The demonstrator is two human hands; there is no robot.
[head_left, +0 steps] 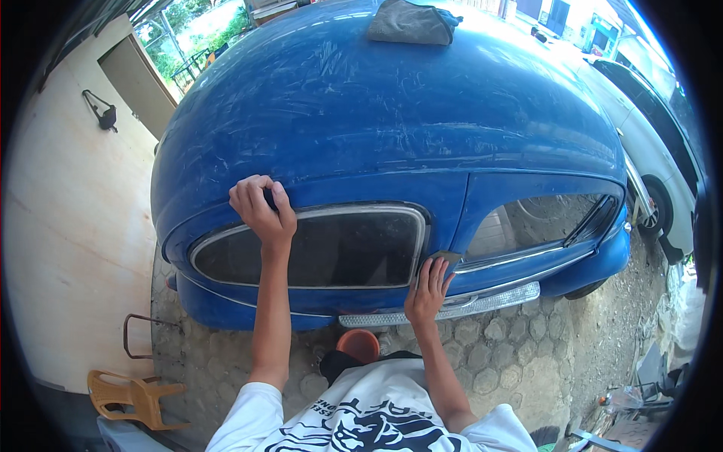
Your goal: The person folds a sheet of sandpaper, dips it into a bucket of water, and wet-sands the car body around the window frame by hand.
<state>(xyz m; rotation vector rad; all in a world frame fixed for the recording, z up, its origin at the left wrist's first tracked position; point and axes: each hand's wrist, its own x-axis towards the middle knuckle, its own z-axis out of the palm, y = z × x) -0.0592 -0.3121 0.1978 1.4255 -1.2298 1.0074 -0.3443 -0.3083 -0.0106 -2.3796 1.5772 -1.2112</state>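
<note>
A blue car [361, 113] with a rounded roof fills the view, its paint marked with pale streaks and smears. My left hand [263, 207] rests at the roof edge above the dark rear side window [346, 248]. Its fingers are curled in toward the thumb; a dark patch shows between them, and I cannot make out whether it is an object. Against the pillar between the two side windows, my right hand [428, 292] presses a small grey-brown piece of sandpaper [449, 257]. The fingers lie over its lower part, so only the upper corner shows.
A folded grey cloth [413, 22] lies on the roof. An orange-brown bucket [358, 346] stands on the paving by my legs. At left are a yellow plastic chair [135, 398] and a pale wall [75, 226]. A light-coloured car [655, 128] is parked beyond, at right.
</note>
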